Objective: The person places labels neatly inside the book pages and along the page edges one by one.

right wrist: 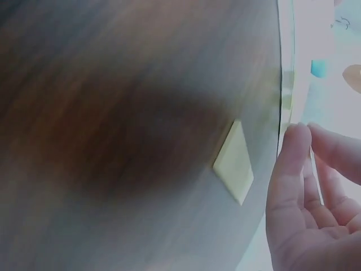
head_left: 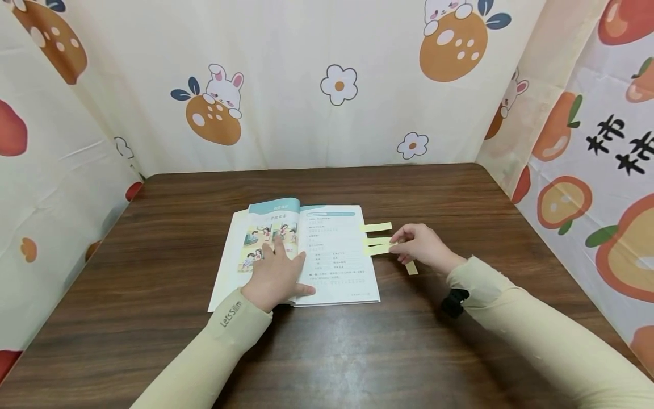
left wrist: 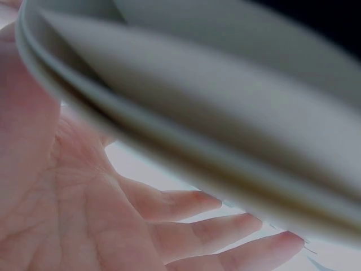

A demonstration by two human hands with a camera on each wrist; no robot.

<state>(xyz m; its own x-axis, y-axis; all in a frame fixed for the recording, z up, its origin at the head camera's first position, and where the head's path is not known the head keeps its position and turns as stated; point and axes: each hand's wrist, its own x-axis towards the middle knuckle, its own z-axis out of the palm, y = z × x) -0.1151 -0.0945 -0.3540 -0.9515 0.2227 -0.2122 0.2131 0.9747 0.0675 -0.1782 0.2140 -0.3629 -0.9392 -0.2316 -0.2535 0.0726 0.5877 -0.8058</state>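
Note:
An open book (head_left: 337, 261) lies on the table, with printed text on its right page and coloured pictures on the left. My left hand (head_left: 276, 272) rests on the left page near the spine, its fingers spread; in the left wrist view, blurred page edges (left wrist: 225, 130) curve past the palm. Yellow sticky tabs (head_left: 378, 227) stick out from the book's right edge. Thumb and forefinger of my right hand (head_left: 424, 249) pinch the outer end of a lower sticky tab (head_left: 377, 250). Beneath that hand lies a small pad of yellow sticky notes (right wrist: 236, 164), partly hidden in the head view.
The dark wooden table (head_left: 327, 352) stretches around the book on all sides. Patterned curtains (head_left: 291, 113) hang behind it and along both sides. A black band (head_left: 453, 302) is on my right wrist.

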